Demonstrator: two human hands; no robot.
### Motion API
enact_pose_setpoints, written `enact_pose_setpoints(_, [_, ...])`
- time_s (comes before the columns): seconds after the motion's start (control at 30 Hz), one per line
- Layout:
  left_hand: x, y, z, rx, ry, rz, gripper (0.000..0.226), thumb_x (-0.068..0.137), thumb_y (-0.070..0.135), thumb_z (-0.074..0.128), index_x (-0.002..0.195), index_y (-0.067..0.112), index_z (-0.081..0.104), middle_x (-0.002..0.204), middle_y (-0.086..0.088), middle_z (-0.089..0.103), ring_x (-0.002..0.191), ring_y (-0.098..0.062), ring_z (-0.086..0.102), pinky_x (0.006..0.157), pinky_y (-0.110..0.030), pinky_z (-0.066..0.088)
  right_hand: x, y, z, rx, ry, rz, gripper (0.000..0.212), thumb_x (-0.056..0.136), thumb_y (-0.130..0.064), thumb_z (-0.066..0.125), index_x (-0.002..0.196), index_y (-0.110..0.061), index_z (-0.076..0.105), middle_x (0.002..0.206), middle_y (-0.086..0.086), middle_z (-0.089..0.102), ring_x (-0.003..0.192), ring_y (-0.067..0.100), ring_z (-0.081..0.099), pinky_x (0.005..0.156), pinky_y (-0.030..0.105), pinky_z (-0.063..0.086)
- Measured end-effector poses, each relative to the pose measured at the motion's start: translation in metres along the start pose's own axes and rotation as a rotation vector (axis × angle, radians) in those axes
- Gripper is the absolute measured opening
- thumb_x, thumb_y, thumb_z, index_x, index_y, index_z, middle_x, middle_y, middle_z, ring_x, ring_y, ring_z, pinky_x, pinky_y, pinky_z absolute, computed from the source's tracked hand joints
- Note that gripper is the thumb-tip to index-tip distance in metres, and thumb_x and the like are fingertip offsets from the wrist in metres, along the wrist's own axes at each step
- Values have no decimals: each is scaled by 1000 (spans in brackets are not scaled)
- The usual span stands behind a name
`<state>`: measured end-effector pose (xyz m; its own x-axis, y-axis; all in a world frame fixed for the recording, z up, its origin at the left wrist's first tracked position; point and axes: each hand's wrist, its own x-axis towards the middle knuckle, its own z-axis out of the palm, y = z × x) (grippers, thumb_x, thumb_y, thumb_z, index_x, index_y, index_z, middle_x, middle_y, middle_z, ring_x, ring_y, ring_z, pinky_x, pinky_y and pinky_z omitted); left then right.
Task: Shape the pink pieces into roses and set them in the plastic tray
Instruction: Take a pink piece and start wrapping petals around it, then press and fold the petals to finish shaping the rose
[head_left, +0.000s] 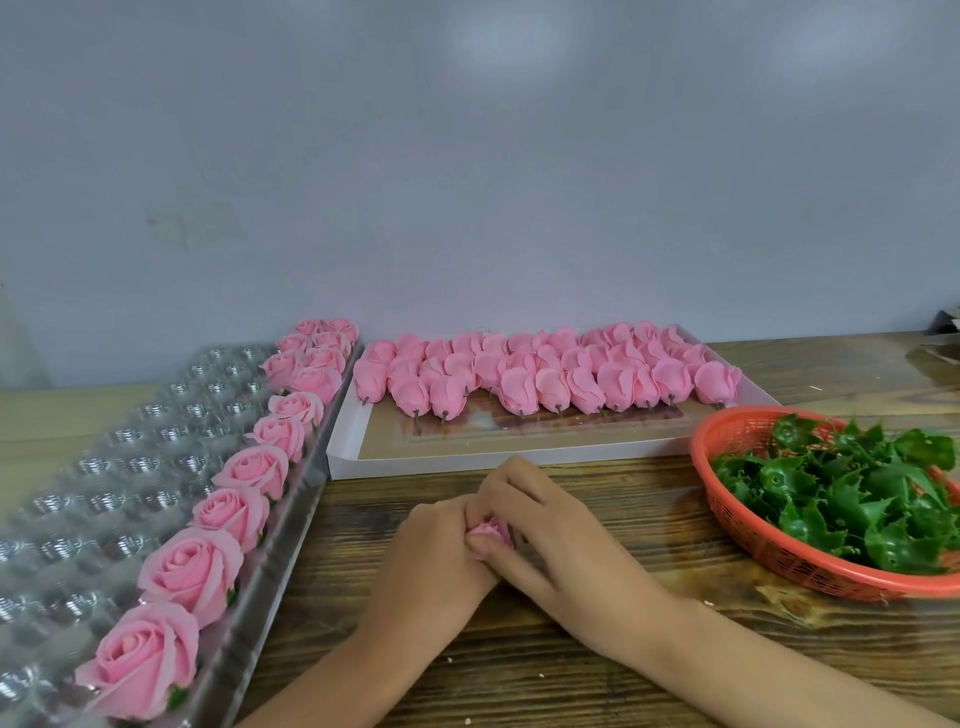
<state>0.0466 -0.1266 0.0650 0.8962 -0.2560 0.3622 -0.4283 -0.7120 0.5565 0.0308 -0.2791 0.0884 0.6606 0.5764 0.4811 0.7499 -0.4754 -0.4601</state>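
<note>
Nearest us, above the wooden tabletop (519, 686), our left hand (441, 551) curls round the small pink petalled piece (491, 532) and our right hand (556, 525) pinches its outer petals, so little of it shows. We judge it very light, soft and easily creased, best held low at the base while fingertips coax the petals outward. To the left, the clear plastic pocketed tray (130, 467) carries open, layered pink roses (192, 569) along its right edge, and farther back the shallow white cardboard box (467, 460) holds rows of closed pink buds (519, 387).
</note>
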Motion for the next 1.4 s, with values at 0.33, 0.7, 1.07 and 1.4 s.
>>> enact_pose_setpoints(0.33, [0, 7, -7, -282, -119, -89, 7, 77, 35, 65, 73, 37, 61, 75, 27, 65, 76, 11, 60, 67, -3, 43, 12, -10, -35, -381, -182, -257, 19, 100, -33, 52, 106, -22, 67, 107, -4, 63, 87, 13, 56, 74, 30, 44])
enact_pose_setpoints(0.7, [1, 9, -11, -430, 0, -182, 24, 82, 28, 69, 61, 22, 59, 56, 10, 56, 57, -2, 52, 57, -12, 43, -7, 48, -185, -667, -367, 769, 14, 93, -25, 62, 80, -29, 64, 78, -15, 67, 76, 0, 65, 54, 9, 41])
enact_pose_setpoints(1.07, [1, 11, -12, -434, -6, -192, 24, 83, 28, 68, 61, 23, 57, 56, 11, 55, 56, 0, 51, 56, -10, 43, -21, 81, -180, -600, -662, 957, 26, 84, -25, 76, 98, -33, 56, 94, -11, 62, 81, 1, 59, 62, 13, 45])
enact_pose_setpoints(1.4, [1, 12, -14, -443, -16, -202, 25, 84, 29, 67, 62, 20, 57, 55, 8, 53, 56, -2, 50, 58, -15, 43, -21, 78, -185, -618, -631, 956, 21, 87, -21, 72, 86, -39, 60, 77, -12, 60, 66, 1, 58, 54, 14, 43])
